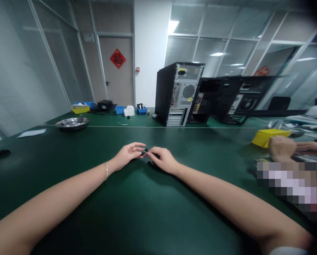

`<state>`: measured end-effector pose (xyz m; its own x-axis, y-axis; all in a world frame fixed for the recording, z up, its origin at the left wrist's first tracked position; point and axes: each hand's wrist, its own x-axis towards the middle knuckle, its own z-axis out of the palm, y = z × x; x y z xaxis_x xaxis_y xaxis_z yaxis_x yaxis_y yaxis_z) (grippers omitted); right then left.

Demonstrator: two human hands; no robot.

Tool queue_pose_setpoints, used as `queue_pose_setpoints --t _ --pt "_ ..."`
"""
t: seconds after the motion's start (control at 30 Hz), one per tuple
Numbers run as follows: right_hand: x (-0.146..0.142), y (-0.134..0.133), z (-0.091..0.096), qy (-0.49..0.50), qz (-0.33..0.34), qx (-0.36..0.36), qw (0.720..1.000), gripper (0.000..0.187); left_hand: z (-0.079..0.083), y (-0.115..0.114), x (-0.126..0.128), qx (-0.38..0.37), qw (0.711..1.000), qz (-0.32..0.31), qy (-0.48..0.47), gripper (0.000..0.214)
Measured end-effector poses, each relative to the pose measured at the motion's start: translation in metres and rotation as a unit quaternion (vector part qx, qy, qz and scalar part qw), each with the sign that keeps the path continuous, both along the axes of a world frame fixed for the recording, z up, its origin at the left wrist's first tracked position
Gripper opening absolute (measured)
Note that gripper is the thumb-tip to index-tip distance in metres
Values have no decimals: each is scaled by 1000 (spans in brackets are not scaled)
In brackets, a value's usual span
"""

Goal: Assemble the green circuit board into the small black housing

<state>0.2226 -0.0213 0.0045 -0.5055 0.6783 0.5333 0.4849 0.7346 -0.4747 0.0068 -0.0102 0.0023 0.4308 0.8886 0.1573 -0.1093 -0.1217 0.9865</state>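
Component [144, 151], tiny as it is, could slip out from between the fingertips if either pinch loosened or the two hands pulled unevenly. It is held between the left hand [129, 154] and the right hand [163, 159], near the middle of the tabletop [158, 209]; whether it also rests on the surface, I cannot tell. On the left the grip pinches it between thumb and fingers; on the right the grip pinches at its right end, thumb against forefinger. Pressing too hard there could bend or crack something so slight, and twisting it off line could do the same. If dropped, its dark colour could make it hard to find on the dark green surface. The bracelet [106, 171] sits back on the left wrist, well apart from the fingertips, so snagging seems unlikely. A co-worker's hand [282, 148] is well off to the right, so a knock from there seems a small risk.

As for looks, it is mostly black with a touch of green, and a thin pale line shows at its right end. Finer detail is too small and too covered by fingers to make out.
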Motion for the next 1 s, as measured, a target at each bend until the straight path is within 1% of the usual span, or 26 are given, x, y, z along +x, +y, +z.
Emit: queue_pose_setpoints --t 0.13,0.3,0.37,0.57,0.67,0.8,1.0 --pt "0 1 -1 -3 -6 3 1000 26 1 -1 2 26 999 -12 43 46" --pt "0 2 -2 -7 -7 3 1000 27 4 -3 3 46 997 -12 59 28" --pt "0 2 -2 -9 -5 3 1000 27 2 -2 3 53 997 -2 58 25" --pt "0 1 0 -11 -4 3 1000 27 -3 2 1 43 996 20 69 39" --pt "0 1 -1 -14 -5 4 1000 26 -2 3 1 37 996 24 74 34" --pt "0 1 -1 -17 -6 4 1000 26 -1 3 3 48 996 38 71 30" --pt "-1 1 -1 -22 -7 7 1000 25 -2 3 1 40 995 60 64 42"
